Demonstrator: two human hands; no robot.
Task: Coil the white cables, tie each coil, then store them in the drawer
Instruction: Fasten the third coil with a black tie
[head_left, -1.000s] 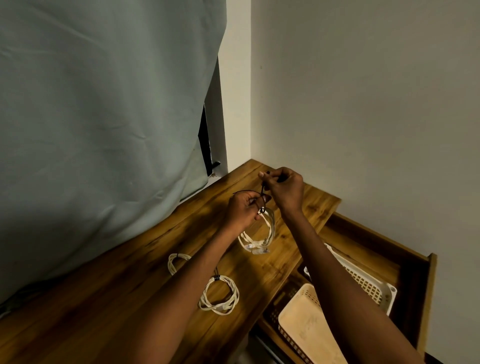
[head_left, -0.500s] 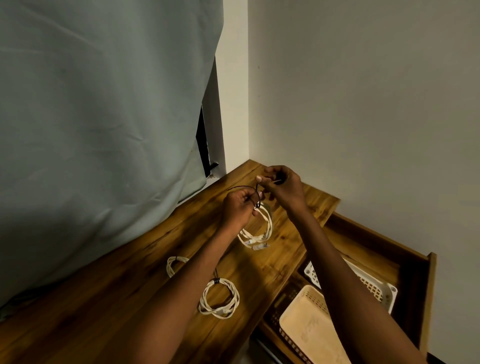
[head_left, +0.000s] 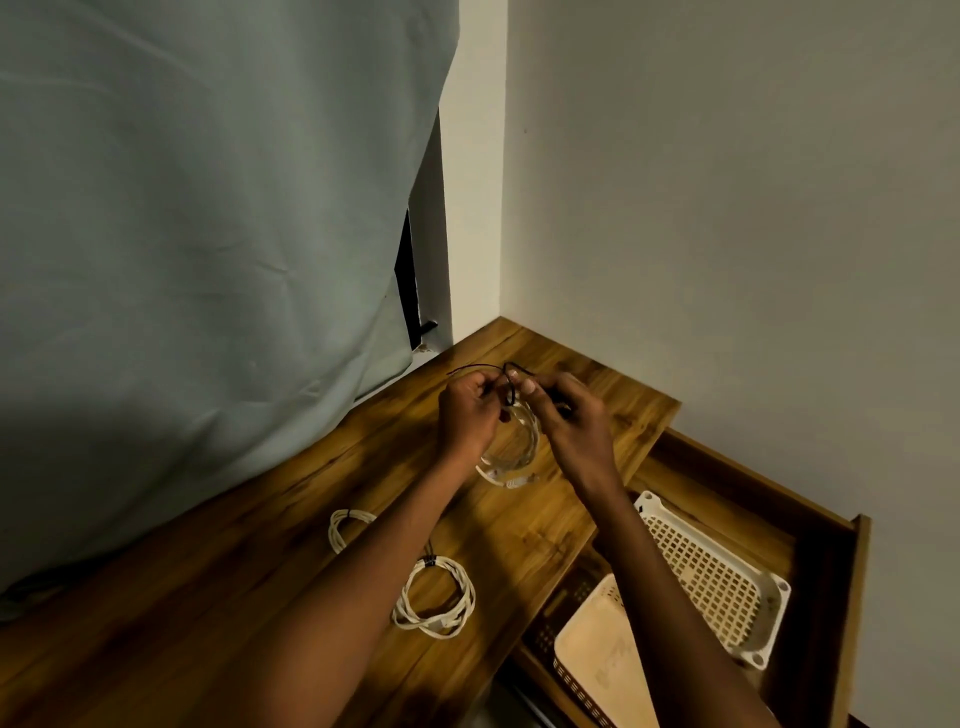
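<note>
The tying step is in hand. Both hands are raised over the far corner of the surface (head_left: 260, 597): the left hand (head_left: 467, 415) is closed on the white coil (head_left: 511, 457) and one end of a thin black tie (head_left: 511, 387), and the right hand (head_left: 566, 421) pinches the other end. Next, the tie probably needs twisting tight. Another coil (head_left: 436, 597) lies tied near the front edge, and a third (head_left: 349, 525) is partly hidden. The open drawer (head_left: 852, 597) at the right edge has little free room between its baskets (head_left: 711, 577).

glossy wooden desk (head_left: 571, 525), perforated plastic basket (head_left: 711, 571), matt cloth curtain (head_left: 208, 234)
</note>
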